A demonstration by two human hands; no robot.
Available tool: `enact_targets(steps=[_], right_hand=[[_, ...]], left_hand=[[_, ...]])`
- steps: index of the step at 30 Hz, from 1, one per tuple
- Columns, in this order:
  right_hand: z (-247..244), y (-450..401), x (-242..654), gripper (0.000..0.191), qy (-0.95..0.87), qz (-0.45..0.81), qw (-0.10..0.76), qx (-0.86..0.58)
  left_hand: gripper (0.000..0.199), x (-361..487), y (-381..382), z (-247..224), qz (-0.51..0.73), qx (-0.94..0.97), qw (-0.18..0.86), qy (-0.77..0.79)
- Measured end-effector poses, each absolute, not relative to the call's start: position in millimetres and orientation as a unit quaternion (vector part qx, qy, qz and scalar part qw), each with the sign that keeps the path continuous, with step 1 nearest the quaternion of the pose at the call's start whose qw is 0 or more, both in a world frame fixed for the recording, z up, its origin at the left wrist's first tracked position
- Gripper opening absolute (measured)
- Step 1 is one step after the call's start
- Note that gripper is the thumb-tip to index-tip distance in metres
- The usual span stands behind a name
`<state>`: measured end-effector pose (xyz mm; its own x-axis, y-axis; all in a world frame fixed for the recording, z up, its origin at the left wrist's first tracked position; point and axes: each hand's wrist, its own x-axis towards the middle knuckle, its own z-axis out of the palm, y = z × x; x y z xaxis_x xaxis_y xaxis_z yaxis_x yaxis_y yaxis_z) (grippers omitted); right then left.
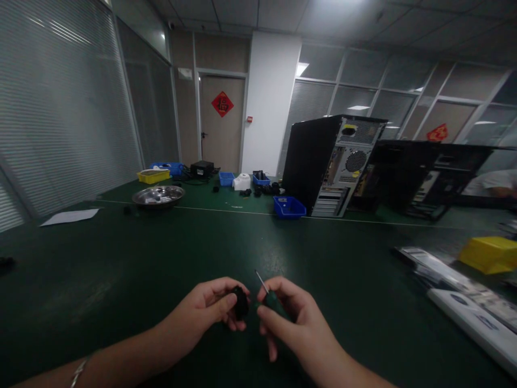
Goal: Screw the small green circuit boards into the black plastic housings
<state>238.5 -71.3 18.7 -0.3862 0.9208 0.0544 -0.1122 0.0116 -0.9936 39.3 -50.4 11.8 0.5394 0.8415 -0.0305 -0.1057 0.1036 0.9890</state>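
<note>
Near the bottom middle of the head view, my left hand [220, 307] is closed around a small black round part [241, 303], thumb on its near face. Just to the right, my right hand [291, 318] grips a screwdriver [273, 302] by its dark green handle. The thin metal shaft points up and to the left, and its tip is apart from the black part. Both hands are above the dark green table [181, 253]. Fine detail on the black part is too dark to make out.
A blue bin [289, 207] stands before a black computer tower [315, 156]. Farther left is a metal bowl [158, 196], with paper [69, 216] beside it. White panels [476, 318] and a yellow bin [488, 254] lie right. A person's arm [498, 182] shows at the right edge.
</note>
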Motion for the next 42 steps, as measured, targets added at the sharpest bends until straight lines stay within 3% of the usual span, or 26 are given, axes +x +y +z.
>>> enact_targets(steps=[13, 23, 34, 38, 42], right_hand=[[18.6, -76.1, 228.4, 0.038, -0.544, 0.606, 0.452, -0.364], [15.8, -77.2, 226.1, 0.045, -0.553, 0.598, 0.436, -0.383], [14.6, -73.6, 229.5, 0.032, -0.554, 0.577, 0.436, -0.412], [12.9, -75.5, 229.9, 0.024, -0.571, 0.540, 0.451, -0.423], [13.3, -78.3, 230.2, 0.023, -0.605, 0.514, 0.452, -0.406]], left_hand=[[0.021, 40.0, -51.8, 3.8, 0.355, 0.600, 0.661, 0.277], [0.025, 41.8, -54.0, 2.6, 0.346, 0.601, 0.661, 0.287], [0.023, 41.9, -56.5, 10.6, 0.302, 0.634, 0.655, 0.276], [0.040, 40.5, -60.1, 5.1, 0.290, 0.621, 0.675, 0.273], [0.041, 41.2, -62.8, 0.8, 0.300, 0.660, 0.623, 0.295]])
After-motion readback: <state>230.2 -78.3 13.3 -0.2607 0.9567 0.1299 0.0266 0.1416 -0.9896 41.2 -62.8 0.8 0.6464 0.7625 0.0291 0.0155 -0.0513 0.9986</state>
